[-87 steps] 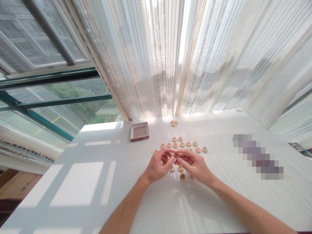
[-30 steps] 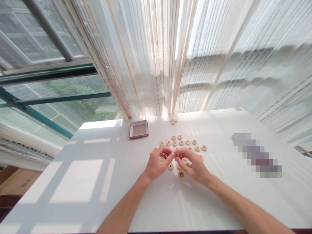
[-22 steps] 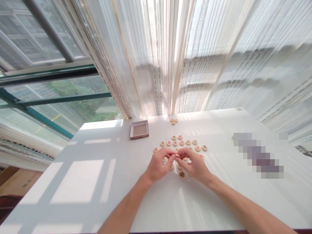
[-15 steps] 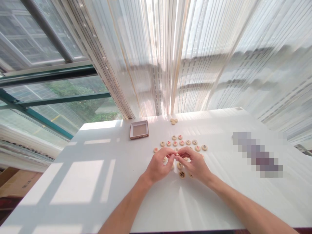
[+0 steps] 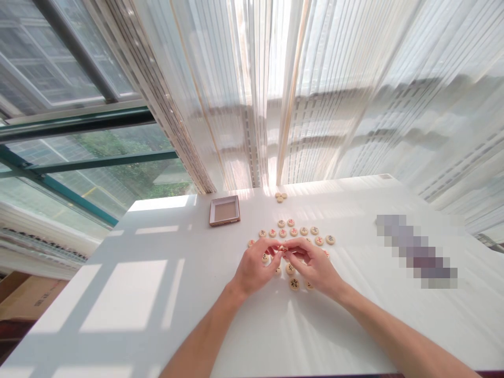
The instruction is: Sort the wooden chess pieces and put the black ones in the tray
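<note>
Both hands meet over a spread of round wooden Chinese chess pieces. A piece with a red character (image 5: 283, 249) is pinched between the fingertips of my left hand (image 5: 255, 266) and my right hand (image 5: 316, 266). Beyond the fingers sit pieces marked in red and black, among them a red one (image 5: 293, 231) and a black one (image 5: 330, 239). Closer to me, below the hands, a black-marked piece (image 5: 294, 284) lies face up. My hands partly cover several pieces in the middle.
An open shallow box (image 5: 238, 214) stands on the white table (image 5: 189, 315), left of the pieces. Three pieces (image 5: 280, 199) lie together near the back edge. A blurred-out object (image 5: 417, 252) is at the right. Striped curtains (image 5: 334, 79) hang behind the table.
The held piece has turned between my fingertips, so its red-marked face now shows. My hands have stayed in nearly the same place.
</note>
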